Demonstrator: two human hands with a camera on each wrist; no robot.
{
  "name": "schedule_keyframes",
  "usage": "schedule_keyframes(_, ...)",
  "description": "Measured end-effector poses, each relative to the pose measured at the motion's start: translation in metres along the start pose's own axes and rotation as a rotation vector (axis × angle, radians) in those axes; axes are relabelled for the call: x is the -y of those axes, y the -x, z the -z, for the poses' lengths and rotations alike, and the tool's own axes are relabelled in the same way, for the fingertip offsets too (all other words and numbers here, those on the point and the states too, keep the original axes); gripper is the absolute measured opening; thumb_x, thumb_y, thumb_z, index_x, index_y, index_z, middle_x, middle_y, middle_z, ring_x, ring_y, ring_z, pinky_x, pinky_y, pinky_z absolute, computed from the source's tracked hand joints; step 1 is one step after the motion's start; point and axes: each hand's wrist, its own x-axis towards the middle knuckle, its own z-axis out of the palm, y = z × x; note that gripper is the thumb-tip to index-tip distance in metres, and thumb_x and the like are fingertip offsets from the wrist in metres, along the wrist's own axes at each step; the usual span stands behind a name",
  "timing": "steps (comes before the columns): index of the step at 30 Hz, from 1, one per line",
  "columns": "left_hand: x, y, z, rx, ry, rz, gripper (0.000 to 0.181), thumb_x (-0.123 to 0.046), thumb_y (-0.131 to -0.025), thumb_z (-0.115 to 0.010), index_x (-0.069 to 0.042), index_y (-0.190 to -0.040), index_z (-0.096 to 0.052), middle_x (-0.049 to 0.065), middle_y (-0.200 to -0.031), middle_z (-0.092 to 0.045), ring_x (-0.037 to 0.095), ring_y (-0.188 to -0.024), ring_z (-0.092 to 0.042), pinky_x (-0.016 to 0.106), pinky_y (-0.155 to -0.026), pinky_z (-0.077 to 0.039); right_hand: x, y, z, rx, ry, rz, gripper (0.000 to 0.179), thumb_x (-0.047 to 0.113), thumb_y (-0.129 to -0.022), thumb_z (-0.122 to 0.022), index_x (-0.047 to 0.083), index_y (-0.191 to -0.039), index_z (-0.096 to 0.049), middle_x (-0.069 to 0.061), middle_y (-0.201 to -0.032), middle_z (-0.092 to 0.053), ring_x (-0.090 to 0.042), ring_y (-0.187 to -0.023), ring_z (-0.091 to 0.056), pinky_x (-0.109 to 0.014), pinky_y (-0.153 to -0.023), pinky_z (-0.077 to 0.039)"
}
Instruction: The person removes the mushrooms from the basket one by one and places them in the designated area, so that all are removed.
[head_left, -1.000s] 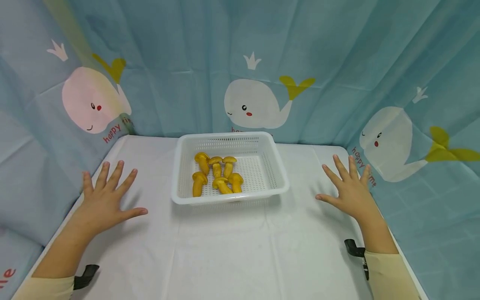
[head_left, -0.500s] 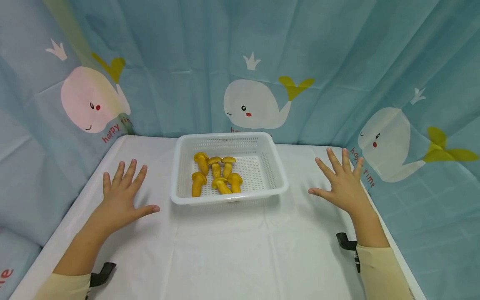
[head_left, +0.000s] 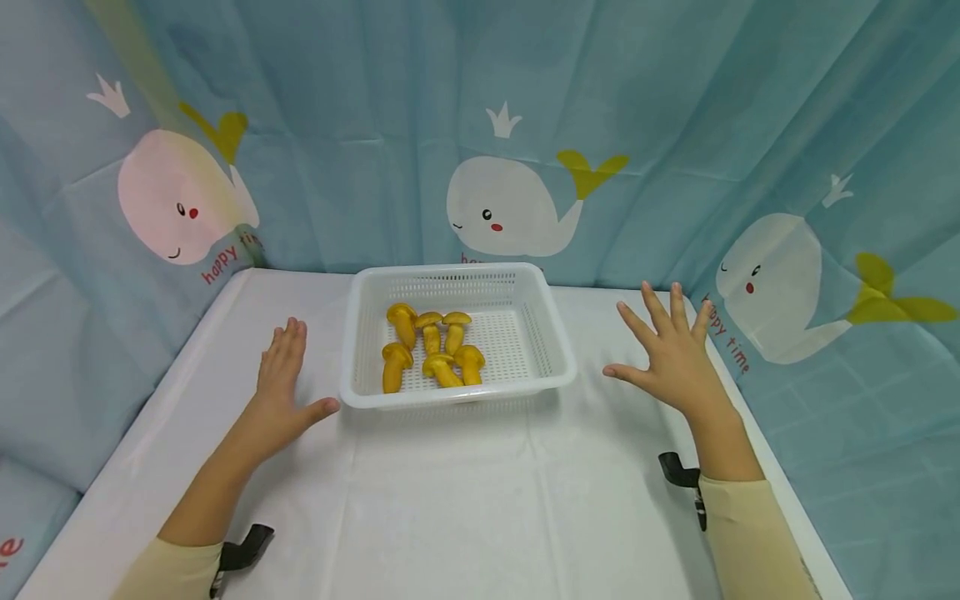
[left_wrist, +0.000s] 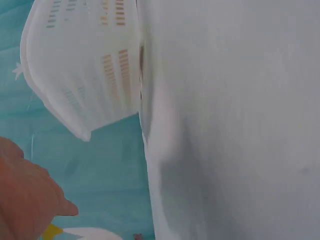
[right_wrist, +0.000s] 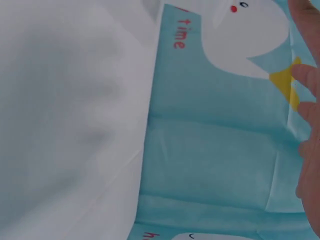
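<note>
Several yellow-brown mushrooms (head_left: 438, 368) lie in the left half of a white perforated plastic basket (head_left: 532, 385) on the table. My left hand (head_left: 279, 410) is raised just left of the basket, fingers straight and close together, thumb stretched toward the basket's near left corner. It holds nothing and stays apart from the rim. To the right of the basket, my right hand (head_left: 672, 367) hovers with fingers spread and nothing in it. In the left wrist view the basket's side wall (left_wrist: 90, 65) shows beyond part of the left hand (left_wrist: 30, 195). Only the edge of the right hand (right_wrist: 311, 115) appears in the right wrist view.
A white cloth covers the table (head_left: 450, 500). Blue curtains (head_left: 360, 167) printed with whales stand along the back and both sides. Each forearm carries a black bracket (head_left: 247, 547) near its beige sleeve (head_left: 753, 533).
Both hands have moved inward toward the basket, the left one farther. Its spread fingers have come together as the hand turned. The right hand has also shifted slightly away from me. Basket and mushrooms stay put.
</note>
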Motion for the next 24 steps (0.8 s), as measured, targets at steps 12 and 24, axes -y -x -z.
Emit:
schedule_keyframes(12,-0.017,-0.006,-0.024,0.04,0.21,0.174,0.124,-0.062,-0.082,-0.077,-0.031,-0.164,0.01,-0.003,-0.172,0.012,0.037,-0.159,0.006,0.083,-0.11,-0.015,0.015,-0.017,0.004,-0.009,-0.081,0.018,0.107,0.069,-0.078,-0.077,0.029,-0.164,-0.026,-0.007,-0.174,-0.002,-0.039,-0.157,0.015,-0.076,-0.116,0.014)
schedule_keyframes(24,-0.016,-0.01,-0.037,0.056,0.325,0.165,0.124,-0.045,-0.083,-0.085,-0.034,-0.164,0.008,-0.01,-0.172,0.011,0.03,-0.16,0.006,0.074,-0.12,-0.012,0.033,-0.044,0.013,-0.006,-0.11,0.067,0.106,0.069,-0.08,-0.075,0.031,-0.164,-0.023,-0.004,-0.174,0.0,-0.04,-0.157,0.013,-0.073,-0.119,0.013)
